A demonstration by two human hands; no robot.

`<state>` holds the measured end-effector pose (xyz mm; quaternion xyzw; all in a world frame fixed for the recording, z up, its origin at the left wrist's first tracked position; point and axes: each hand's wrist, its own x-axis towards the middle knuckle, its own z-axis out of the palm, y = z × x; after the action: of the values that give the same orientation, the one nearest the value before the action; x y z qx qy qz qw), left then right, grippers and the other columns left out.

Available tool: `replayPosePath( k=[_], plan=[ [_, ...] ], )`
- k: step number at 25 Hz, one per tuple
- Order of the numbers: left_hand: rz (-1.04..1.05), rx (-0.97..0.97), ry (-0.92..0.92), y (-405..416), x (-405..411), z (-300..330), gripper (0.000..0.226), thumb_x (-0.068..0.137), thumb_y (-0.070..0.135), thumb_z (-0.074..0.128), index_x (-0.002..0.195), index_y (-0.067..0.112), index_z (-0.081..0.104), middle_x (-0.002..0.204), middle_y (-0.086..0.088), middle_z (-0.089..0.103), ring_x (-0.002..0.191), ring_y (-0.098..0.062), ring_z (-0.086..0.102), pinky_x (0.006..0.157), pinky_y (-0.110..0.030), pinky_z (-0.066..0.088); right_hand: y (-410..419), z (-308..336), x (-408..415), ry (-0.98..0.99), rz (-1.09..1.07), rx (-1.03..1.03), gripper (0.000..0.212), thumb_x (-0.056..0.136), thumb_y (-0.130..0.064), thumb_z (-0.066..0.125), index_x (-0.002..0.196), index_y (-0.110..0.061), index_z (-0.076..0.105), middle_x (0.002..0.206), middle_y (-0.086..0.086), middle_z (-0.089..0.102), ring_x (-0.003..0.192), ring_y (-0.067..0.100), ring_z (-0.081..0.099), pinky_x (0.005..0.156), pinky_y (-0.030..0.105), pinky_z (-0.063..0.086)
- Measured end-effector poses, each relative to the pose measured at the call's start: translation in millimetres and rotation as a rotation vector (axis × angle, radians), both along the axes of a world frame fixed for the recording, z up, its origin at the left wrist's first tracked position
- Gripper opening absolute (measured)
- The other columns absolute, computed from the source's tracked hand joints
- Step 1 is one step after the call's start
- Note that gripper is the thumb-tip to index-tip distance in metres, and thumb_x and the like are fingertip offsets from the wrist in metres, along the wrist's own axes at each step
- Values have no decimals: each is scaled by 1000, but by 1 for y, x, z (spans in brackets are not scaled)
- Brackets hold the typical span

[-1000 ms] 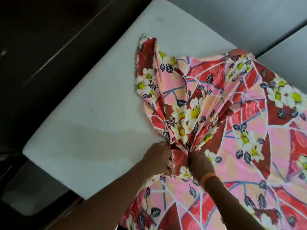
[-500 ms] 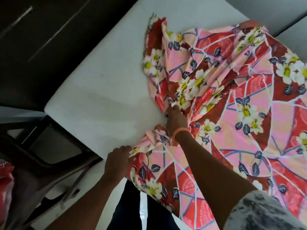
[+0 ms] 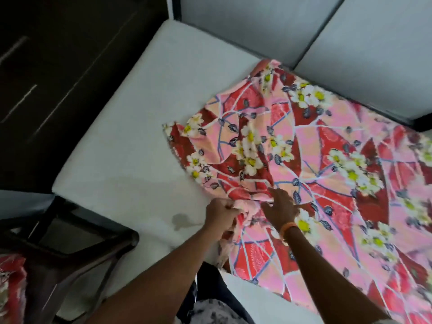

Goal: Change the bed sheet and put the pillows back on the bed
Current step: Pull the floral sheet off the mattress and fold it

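**Floral sheet half spread on the bare mattress, edge bunched in one hand**

So the pink-and-red floral bed sheet [image 3: 304, 164] is seen lying across the right part of the white mattress [image 3: 121, 146], rumpled and folded over itself, with the left part of the mattress left uncovered. A loose corner of the sheet is turned out toward the middle of the bed, and the near edge is draped over the mattress side by the person's legs.

The left hand [image 3: 221, 212] is curled tight around a gathered bit of the sheet's near edge, right at the front of the mattress. The right hand [image 3: 279, 205] is laid on top of the sheet just beside it, fingers stretched out and spread, nothing gripped; an orange band [image 3: 288, 229] is worn on that wrist. The two hands are nearly touching.

A faint grey stain [image 3: 181, 220] can be made out on the mattress just left of the left hand. A dark chair [image 3: 70, 249] is parked by the bed's near left corner, and something in a similar red floral print [image 3: 10, 284] is caught at the far left edge of the shot, too cut off to be identified. Grey padded panels [image 3: 257, 26] are seen behind the bed.
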<state>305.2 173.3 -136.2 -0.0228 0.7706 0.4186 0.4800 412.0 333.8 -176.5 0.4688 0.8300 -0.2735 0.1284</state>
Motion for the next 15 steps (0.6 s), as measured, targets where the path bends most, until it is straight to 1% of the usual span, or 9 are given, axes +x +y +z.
replayPosePath(
  k=[2,3,5,6,7,9,10,13,15],
  plan=[
    [114,149,-181,32,30,39,7,86,14,75,83,13,69,68,0,63,50,-7,61,46,-24,53,-23,50,23,461,-296,-334,32,92,-18,60,124,-18,64,127,11,62,123,27,56,103,43,44],
    [135,215,-248,47,42,58,8,87,12,73,83,12,66,70,-2,62,52,-8,60,48,-25,52,-39,77,38,602,-391,-486,27,95,-27,55,119,-24,66,121,3,66,115,18,62,96,33,50],
    [160,272,-313,74,60,92,14,87,11,73,80,11,61,73,-7,61,60,-16,59,58,-28,51,-70,110,75,654,-474,-606,48,92,-56,52,129,-26,59,125,-5,65,113,8,62,92,25,51],
    [193,286,-340,84,66,106,18,87,11,74,79,11,58,74,-8,60,63,-17,58,60,-30,51,-84,120,92,592,-461,-519,64,87,-65,54,134,-20,54,128,-6,63,114,7,61,93,24,50],
    [233,303,-384,93,69,120,19,86,10,75,81,11,57,76,-7,61,65,-16,59,58,-29,52,-94,126,108,510,-423,-380,68,85,-62,61,132,-14,54,125,-3,64,112,10,61,92,26,50],
    [286,365,-485,103,81,156,16,86,8,75,89,8,59,79,-6,62,64,-13,58,48,-22,52,-97,134,140,351,-356,-108,35,90,-29,68,110,-1,65,105,11,70,98,25,64,82,35,49],
    [311,401,-504,106,86,172,15,86,8,74,91,6,60,78,-6,61,62,-12,57,42,-19,49,-91,141,150,322,-412,-36,20,91,-16,66,94,4,67,92,20,70,88,28,64,73,36,46],
    [305,450,-420,107,101,206,18,90,12,71,100,1,60,82,-9,62,64,-14,59,44,-18,49,-59,192,171,405,-655,103,16,88,-4,64,77,7,69,76,28,66,71,23,56,59,31,26],
    [119,440,-297,99,116,212,23,90,17,72,106,6,61,90,-9,66,70,-17,62,54,-25,51,-25,230,180,493,-788,208,11,82,1,63,82,4,73,77,24,69,70,20,55,60,25,29]
  ],
)
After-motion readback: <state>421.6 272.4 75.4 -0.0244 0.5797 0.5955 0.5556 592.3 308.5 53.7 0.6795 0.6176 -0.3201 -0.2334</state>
